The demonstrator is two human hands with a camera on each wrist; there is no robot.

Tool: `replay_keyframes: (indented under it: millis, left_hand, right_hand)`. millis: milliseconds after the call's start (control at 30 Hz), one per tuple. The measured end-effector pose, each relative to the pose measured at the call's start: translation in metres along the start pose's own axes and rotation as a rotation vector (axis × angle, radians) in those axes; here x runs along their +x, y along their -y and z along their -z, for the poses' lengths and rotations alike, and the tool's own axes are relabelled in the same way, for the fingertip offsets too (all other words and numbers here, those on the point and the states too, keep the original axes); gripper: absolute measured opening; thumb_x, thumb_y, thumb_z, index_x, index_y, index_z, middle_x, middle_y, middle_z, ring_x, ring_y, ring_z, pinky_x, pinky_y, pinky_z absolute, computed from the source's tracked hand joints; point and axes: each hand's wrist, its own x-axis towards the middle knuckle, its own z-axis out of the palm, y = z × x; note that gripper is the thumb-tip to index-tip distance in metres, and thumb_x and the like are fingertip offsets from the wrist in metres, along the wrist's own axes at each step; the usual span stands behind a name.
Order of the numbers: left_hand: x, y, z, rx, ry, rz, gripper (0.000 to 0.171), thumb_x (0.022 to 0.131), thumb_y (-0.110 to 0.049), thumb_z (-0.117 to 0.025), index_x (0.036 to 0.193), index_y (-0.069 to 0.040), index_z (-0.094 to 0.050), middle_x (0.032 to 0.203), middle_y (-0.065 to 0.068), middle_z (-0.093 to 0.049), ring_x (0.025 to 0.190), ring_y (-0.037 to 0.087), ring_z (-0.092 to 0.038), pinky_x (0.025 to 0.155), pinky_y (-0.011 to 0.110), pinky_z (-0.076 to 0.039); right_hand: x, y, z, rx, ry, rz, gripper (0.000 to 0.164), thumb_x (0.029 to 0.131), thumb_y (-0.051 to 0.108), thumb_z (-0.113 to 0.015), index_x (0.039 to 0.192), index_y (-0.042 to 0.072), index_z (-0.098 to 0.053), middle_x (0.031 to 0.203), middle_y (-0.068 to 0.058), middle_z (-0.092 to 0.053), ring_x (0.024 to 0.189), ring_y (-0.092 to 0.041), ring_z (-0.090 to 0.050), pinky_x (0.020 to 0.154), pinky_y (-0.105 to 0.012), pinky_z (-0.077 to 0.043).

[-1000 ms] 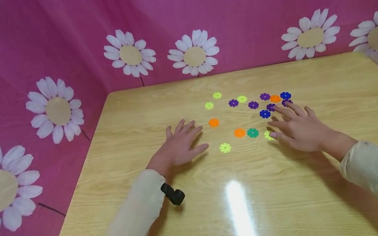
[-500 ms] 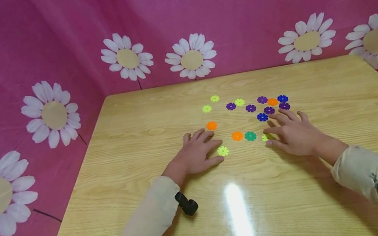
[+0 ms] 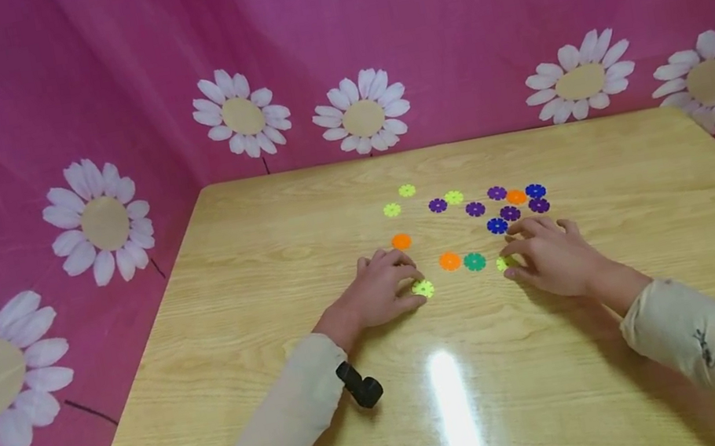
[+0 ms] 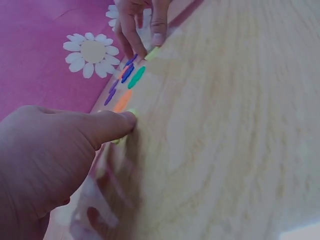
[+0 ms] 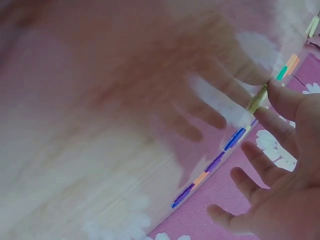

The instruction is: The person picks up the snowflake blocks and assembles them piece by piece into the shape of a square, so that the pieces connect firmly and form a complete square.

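Several small plastic snowflake discs lie flat on the wooden table. My left hand (image 3: 375, 293), fingers curled, has thumb and forefinger at the edges of a yellow-green snowflake disc (image 3: 426, 290). In the left wrist view the thumb covers most of that disc. On the other side, my right hand (image 3: 556, 256) pinches another yellow-green snowflake disc (image 5: 258, 99) between thumb and forefinger, its other fingers spread. Between the hands are an orange disc (image 3: 450, 262) and a green snowflake disc (image 3: 475, 261). A second orange disc (image 3: 401, 242) sits just beyond my left fingers.
Farther back lie purple (image 3: 475, 209), blue (image 3: 498, 225) and yellow-green (image 3: 407, 190) snowflake discs. The table (image 3: 246, 242) reaches a pink curtain (image 3: 435, 10) printed with white daisies. A black device (image 3: 362, 386) hangs at my left cuff.
My left hand has moved right and nearer, from beside the discs onto the yellow-green one, its fingers curling. My right hand's fingers have drawn in at the other yellow-green disc.
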Motion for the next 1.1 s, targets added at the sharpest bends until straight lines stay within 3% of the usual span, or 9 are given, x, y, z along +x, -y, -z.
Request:
replay_keyframes:
  millis: [167,300,433,533,767,933,1100]
  left_hand:
    - [0.003,-0.002,0.005,-0.120,0.022,0.031,0.032,0.091,-0.033,-0.073,0.116,-0.014,-0.069,0.113,0.000,-0.065,0.105,0.017,-0.055,0.095,0.034,-0.041]
    - [0.003,-0.002,0.008,-0.245,0.013,0.040,0.029,0.091,-0.023,-0.075,0.115,-0.010,-0.066,0.100,0.002,-0.068,0.093,0.014,-0.060,0.087,0.025,-0.051]
    - [0.004,-0.001,0.008,-0.345,-0.030,0.058,0.021,0.092,-0.018,-0.073,0.110,-0.010,-0.066,0.095,0.002,-0.068,0.087,0.013,-0.061,0.083,0.024,-0.051]
    - [0.002,0.001,0.000,-0.453,-0.077,0.105,0.014,0.095,-0.018,-0.069,0.106,-0.011,-0.068,0.093,0.000,-0.067,0.084,0.012,-0.059,0.079,0.023,-0.051]
    - [-0.009,0.004,-0.026,-0.832,-0.168,0.317,0.015,0.096,-0.022,-0.067,0.102,-0.009,-0.071,0.084,0.002,-0.067,0.071,0.013,-0.060,0.067,0.024,-0.049]
    - [-0.008,0.004,-0.018,-0.984,-0.222,0.363,0.017,0.095,-0.019,-0.068,0.100,-0.003,-0.070,0.085,0.002,-0.070,0.066,0.015,-0.058,0.064,0.024,-0.048]
    - [-0.003,0.002,-0.001,-1.058,-0.192,0.363,0.020,0.096,-0.018,-0.066,0.103,0.000,-0.068,0.084,-0.002,-0.069,0.066,0.013,-0.056,0.064,0.023,-0.048]
  right_hand:
    - [0.004,0.003,0.003,0.063,-0.030,0.015,0.028,0.088,0.024,-0.076,0.112,0.008,-0.072,0.112,-0.013,-0.065,0.101,-0.030,-0.059,0.090,-0.059,-0.046]
    - [0.008,0.006,0.006,0.154,-0.052,0.015,0.028,0.087,0.015,-0.077,0.112,0.002,-0.071,0.099,-0.009,-0.071,0.082,-0.020,-0.062,0.080,-0.046,-0.057]
    - [0.010,0.007,0.009,0.235,-0.083,-0.019,0.022,0.087,0.007,-0.075,0.109,0.003,-0.073,0.100,-0.010,-0.074,0.085,-0.023,-0.068,0.081,-0.046,-0.059]
    - [0.007,0.007,0.007,0.302,-0.107,-0.031,0.017,0.087,0.004,-0.074,0.104,0.005,-0.075,0.097,-0.009,-0.075,0.084,-0.021,-0.070,0.076,-0.041,-0.060]
    - [-0.006,0.013,-0.008,0.457,-0.114,-0.041,0.013,0.088,0.007,-0.074,0.101,0.008,-0.075,0.094,-0.003,-0.074,0.080,-0.013,-0.069,0.070,-0.024,-0.058]
    - [-0.003,0.025,-0.003,0.515,-0.185,0.018,0.012,0.086,0.008,-0.077,0.098,0.009,-0.076,0.092,-0.002,-0.075,0.079,-0.011,-0.071,0.069,-0.020,-0.057]
    - [0.005,0.040,0.008,0.574,-0.205,0.080,0.009,0.087,0.008,-0.076,0.096,0.008,-0.075,0.090,-0.002,-0.075,0.079,-0.013,-0.073,0.069,-0.019,-0.058]
